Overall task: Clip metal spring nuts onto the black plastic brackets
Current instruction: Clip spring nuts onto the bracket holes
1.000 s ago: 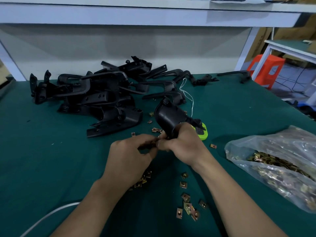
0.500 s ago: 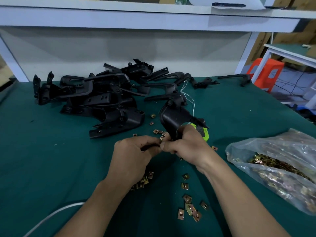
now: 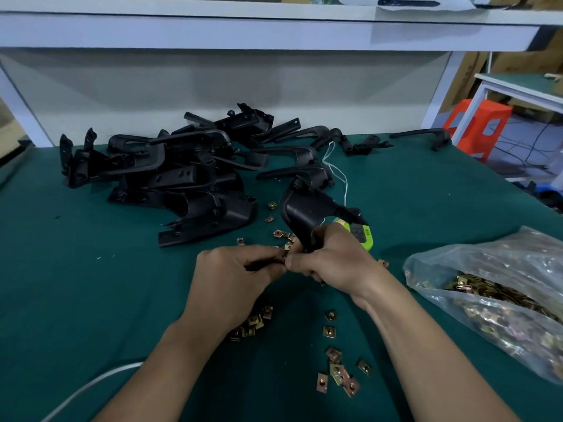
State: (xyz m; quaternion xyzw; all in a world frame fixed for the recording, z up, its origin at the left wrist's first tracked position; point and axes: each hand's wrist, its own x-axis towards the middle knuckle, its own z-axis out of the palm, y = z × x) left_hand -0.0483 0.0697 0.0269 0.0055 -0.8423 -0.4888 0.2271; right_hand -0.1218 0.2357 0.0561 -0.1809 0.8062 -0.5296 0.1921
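Observation:
A curved black plastic bracket [image 3: 307,211] stands tilted over the middle of the green table. My right hand [image 3: 335,258] is closed around its lower end. My left hand [image 3: 234,275] grips the same end from the left, fingertips pinched against it; a spring nut there is mostly hidden by my fingers. Loose brass-coloured spring nuts [image 3: 335,368] lie scattered near the front, and more [image 3: 253,324] sit under my left wrist. A pile of black brackets [image 3: 170,178] lies at the back left.
A clear plastic bag of spring nuts [image 3: 499,287] lies at the right. A green tool [image 3: 362,236] sits behind my right hand. A white cord [image 3: 335,175] trails by the brackets. A white cable [image 3: 85,388] crosses the front left. An orange stool [image 3: 478,126] stands beyond the table.
Both hands stay pinched on the bracket's lower end. The bracket and my hands have held nearly the same place; the view shifted slightly.

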